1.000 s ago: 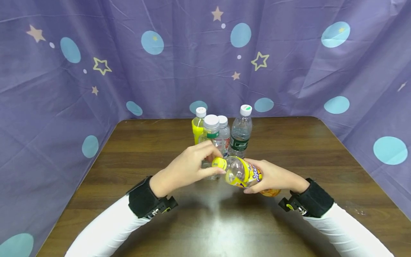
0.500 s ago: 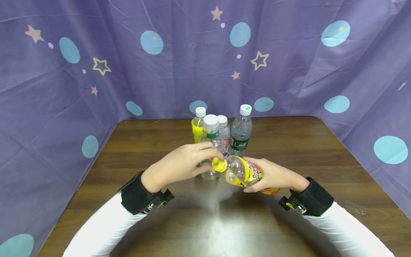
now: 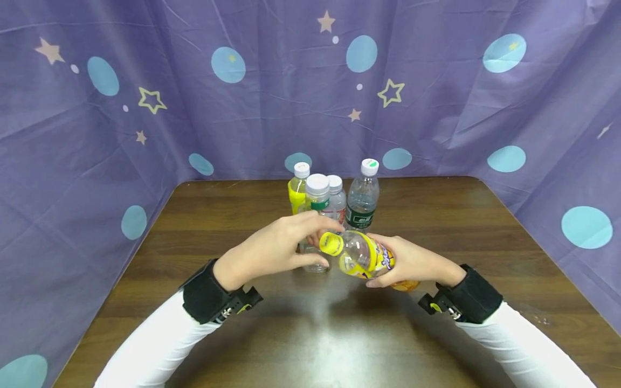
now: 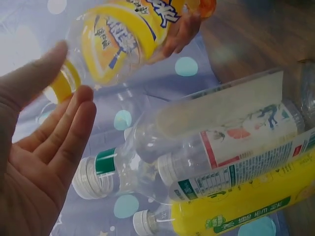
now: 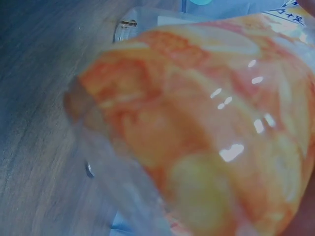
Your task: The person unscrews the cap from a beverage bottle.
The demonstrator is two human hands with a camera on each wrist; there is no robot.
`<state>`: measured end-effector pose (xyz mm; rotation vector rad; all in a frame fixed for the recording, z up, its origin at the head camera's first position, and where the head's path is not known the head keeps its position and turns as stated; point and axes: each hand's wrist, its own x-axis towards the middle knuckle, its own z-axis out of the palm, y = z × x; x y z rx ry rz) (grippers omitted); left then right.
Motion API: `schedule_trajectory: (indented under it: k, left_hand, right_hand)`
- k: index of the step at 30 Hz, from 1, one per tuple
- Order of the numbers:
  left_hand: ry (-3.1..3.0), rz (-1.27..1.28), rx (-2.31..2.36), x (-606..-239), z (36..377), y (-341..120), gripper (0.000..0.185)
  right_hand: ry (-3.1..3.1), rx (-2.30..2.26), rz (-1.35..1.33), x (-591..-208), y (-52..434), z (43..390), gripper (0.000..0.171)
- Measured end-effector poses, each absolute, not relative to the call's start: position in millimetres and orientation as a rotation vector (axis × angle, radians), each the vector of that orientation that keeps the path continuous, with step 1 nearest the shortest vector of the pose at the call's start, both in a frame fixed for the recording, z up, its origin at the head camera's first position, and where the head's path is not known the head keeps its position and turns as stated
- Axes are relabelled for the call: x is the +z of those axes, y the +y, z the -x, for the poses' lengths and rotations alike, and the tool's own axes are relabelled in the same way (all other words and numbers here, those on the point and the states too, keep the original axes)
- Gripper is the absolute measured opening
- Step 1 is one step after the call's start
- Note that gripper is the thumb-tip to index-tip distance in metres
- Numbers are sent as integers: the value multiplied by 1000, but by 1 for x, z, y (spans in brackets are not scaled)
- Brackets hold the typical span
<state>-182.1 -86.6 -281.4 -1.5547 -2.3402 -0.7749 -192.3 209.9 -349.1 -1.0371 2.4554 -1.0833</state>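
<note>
In the head view, a bottle (image 3: 363,255) with a yellow and orange label is held tilted above the wooden table (image 3: 436,215), its neck turned toward the left. The right hand (image 3: 409,262) is wrapped around the lower body of the bottle, fingers curled under it. The yellow cap (image 3: 331,243) is seen on the neck, and the left hand (image 3: 276,249) is placed right at it, with thumb below and fingers above; whether the cap is actually pinched cannot be told from this view. Just behind the hands, four more bottles are stood upright in a tight group: a yellow one (image 3: 297,189), a clear one with a green band (image 3: 317,205), a clear one with a white label (image 3: 336,198) and a taller one with a dark label (image 3: 363,196). A purple cloth (image 3: 145,81) printed with stars and dots is hung around the table.

In the left wrist view, the left hand (image 4: 37,167) is shown with fingers straight and relaxed, palm open, the thumb just beside the yellow cap (image 4: 61,86) and nothing gripped. The held bottle (image 4: 123,39) is seen above the palm.

In the right wrist view, the frame is filled by the orange base of the bottle (image 5: 206,128), blurred by closeness, with the table (image 5: 39,73) beneath.
</note>
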Motion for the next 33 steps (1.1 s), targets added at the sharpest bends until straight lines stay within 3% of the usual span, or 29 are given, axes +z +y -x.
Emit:
schedule_trajectory:
  k: [5, 11, 17, 23, 33]
  left_hand:
    - [-2236, 1625, -661, -281, 185, -88, 35]
    - [-2294, 1527, -638, -280, 181, -87, 32]
    - [-2357, 1440, -739, -283, 178, -84, 36]
    - [-2309, 1543, -707, -283, 180, -87, 54]
    - [-2142, 1626, -569, -281, 182, -91, 31]
  right_hand:
    - [2463, -1073, 1036, -349, 211, 192, 69]
    - [2448, -1085, 1034, -349, 210, 192, 68]
    - [2429, -1099, 1034, -350, 209, 191, 67]
    - [2429, -1105, 1043, -351, 209, 192, 67]
    - [2429, -1097, 1054, -352, 209, 191, 67]
